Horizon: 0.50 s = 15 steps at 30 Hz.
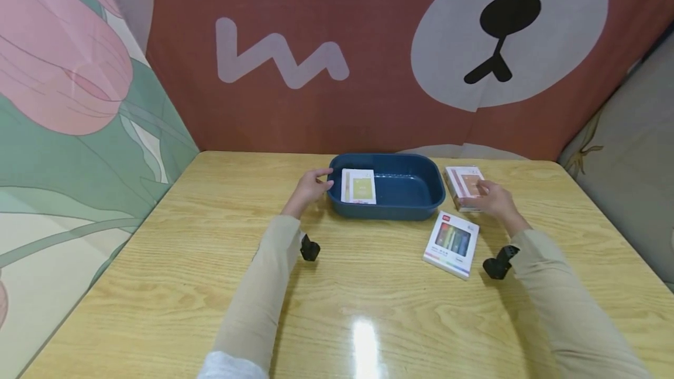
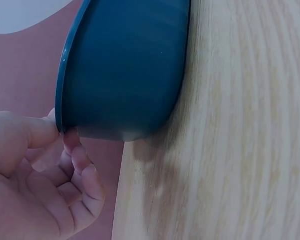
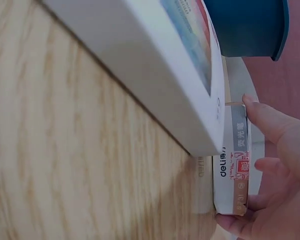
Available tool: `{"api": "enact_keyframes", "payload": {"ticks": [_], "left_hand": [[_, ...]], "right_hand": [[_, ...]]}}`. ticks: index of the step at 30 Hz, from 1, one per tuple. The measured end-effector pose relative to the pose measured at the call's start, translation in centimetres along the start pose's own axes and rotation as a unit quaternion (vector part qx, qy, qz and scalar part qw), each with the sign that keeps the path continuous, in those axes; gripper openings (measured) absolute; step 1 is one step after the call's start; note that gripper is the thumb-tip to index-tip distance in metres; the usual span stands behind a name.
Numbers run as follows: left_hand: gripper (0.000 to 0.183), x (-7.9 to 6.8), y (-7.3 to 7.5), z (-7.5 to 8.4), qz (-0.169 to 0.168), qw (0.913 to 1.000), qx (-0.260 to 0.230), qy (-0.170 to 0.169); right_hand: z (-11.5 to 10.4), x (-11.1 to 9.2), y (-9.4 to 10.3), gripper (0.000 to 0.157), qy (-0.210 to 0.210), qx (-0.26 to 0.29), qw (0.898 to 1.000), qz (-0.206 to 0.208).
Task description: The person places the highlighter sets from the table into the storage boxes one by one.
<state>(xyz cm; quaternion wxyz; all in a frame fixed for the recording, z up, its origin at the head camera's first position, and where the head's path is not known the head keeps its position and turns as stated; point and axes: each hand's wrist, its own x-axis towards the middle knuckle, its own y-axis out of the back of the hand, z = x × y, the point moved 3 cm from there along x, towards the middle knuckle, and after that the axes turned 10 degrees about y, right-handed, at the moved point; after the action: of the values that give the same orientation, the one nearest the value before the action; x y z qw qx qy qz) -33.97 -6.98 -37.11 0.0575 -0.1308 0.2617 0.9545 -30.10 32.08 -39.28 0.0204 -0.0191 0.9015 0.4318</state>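
Note:
A dark blue plastic basin [image 1: 387, 212] stands toward the back of the table. My left hand [image 1: 310, 186] pinches its left rim between thumb and fingers, as the left wrist view [image 2: 49, 185] shows closely. Inside the basin, at its left end, lies a white box with a yellow-green panel [image 1: 363, 188]. To the basin's right is a white highlighter box [image 1: 458, 183] with a pinkish-orange panel. My right hand [image 1: 494, 200] grips this box across its sides, thumb on one edge and fingers on the opposite one; the right wrist view shows the printed side of the highlighter box [image 3: 232, 167].
A white box with a window showing coloured pens [image 1: 451, 244] lies in front of the basin's right corner, nearer me than the highlighter box. The wooden table [image 1: 210, 285] meets a brown printed backdrop [image 1: 316, 116] at its far edge. Small black cameras [image 1: 309, 248] sit at both wrists.

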Motion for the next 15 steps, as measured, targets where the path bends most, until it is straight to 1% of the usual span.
{"api": "enact_keyframes", "payload": {"ticks": [4,8,10,15], "left_hand": [[0.039,-0.02,0.06,-0.09,-0.011,0.9996,-0.020,0.016],[0.039,-0.08,0.05,-0.20,-0.022,0.9984,-0.041,0.033],[0.039,-0.07,0.05,-0.24,-0.025,0.9980,-0.047,0.035],[0.039,0.02,0.07,-0.44,-0.031,0.9973,-0.059,0.032]], "right_hand": [[-0.24,-0.04,0.04,0.089,-0.003,-0.013,1.000,0.003],[-0.45,-0.24,0.02,0.090,-0.031,-0.012,0.999,0.006],[-0.49,-0.37,0.05,0.093,-0.042,-0.010,0.999,0.009],[-0.48,-0.42,0.09,0.093,-0.047,-0.015,0.999,0.018]]}}
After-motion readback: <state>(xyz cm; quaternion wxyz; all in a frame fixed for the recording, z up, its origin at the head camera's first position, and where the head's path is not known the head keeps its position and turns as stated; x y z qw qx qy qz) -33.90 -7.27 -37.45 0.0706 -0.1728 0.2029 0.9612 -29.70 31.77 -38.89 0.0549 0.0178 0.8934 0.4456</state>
